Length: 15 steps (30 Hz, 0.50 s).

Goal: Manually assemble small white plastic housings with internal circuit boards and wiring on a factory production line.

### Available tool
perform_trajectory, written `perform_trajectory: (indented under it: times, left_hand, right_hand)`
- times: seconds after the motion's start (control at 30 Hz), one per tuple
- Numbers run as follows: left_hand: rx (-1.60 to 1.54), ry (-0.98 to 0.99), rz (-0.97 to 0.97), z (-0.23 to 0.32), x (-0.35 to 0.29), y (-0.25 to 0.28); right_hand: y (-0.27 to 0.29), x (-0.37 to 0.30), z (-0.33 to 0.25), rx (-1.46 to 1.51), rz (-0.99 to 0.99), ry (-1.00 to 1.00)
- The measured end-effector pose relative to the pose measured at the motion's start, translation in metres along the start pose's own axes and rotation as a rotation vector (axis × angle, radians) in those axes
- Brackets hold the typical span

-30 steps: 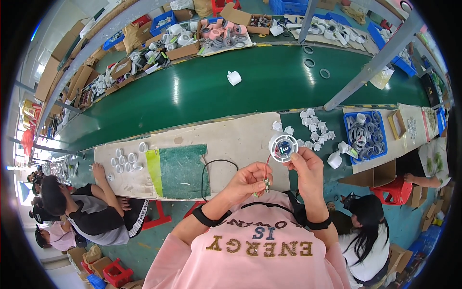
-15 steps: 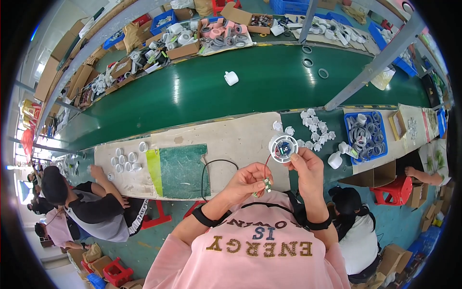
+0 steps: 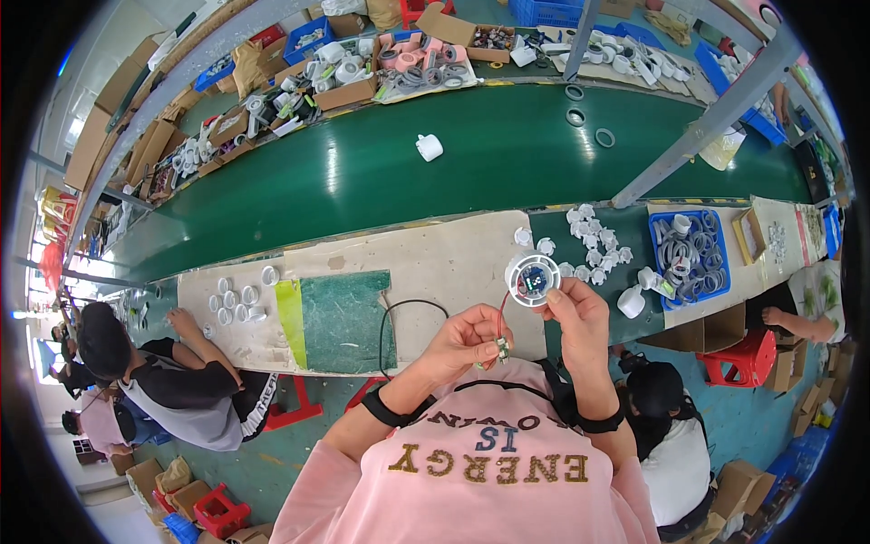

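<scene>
In my right hand (image 3: 580, 328) is a white round plastic housing (image 3: 514, 295), pinched by its right edge between thumb and fingers. Its open face is turned up, and a dark circuit board shows inside. Red and dark wires (image 3: 501, 313) run from the housing down to a small green circuit board (image 3: 503, 349). My left hand (image 3: 464, 343) pinches that small board, close to my chest and lower left of the housing. Small white petal-edged plastic parts (image 3: 589, 240) lie just beyond the right hand. A black cable (image 3: 388, 317) loops on the bench left of my left hand.
A green conveyor belt (image 3: 362, 172) crosses beyond the bench, carrying a white cup-shaped part (image 3: 429, 148) and three grey rings (image 3: 604, 138). A blue tray (image 3: 654, 263) of grey rings stands right. White round parts (image 3: 247, 295) sit left. Co-workers sit on both sides; a metal post (image 3: 702, 127) slants at right.
The white cup-shaped part and the rings have shifted slightly left on the belt. Co-workers at left and right have moved a little. My hands and what they hold stay nearly still.
</scene>
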<state>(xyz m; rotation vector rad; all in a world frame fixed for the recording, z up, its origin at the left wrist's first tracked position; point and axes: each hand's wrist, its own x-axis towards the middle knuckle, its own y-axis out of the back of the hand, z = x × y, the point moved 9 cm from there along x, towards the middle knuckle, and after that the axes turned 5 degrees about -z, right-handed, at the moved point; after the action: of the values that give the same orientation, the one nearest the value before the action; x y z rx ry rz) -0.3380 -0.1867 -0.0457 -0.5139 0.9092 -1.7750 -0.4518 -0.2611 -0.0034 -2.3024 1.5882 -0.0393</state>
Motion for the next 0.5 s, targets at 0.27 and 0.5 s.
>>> perform_trajectory:
  times: [0.27,0.5]
  left_hand:
    - [-0.009,-0.007,-0.039,0.0017,0.0000,-0.0033]
    - [-0.023,-0.015,-0.036,-0.0005,0.0004,0.0000]
  right_hand:
    - [0.0001,0.0000,0.0018,-0.008,-0.002,-0.008]
    - [-0.0011,-0.0004,0.0007,-0.005,-0.002,-0.011]
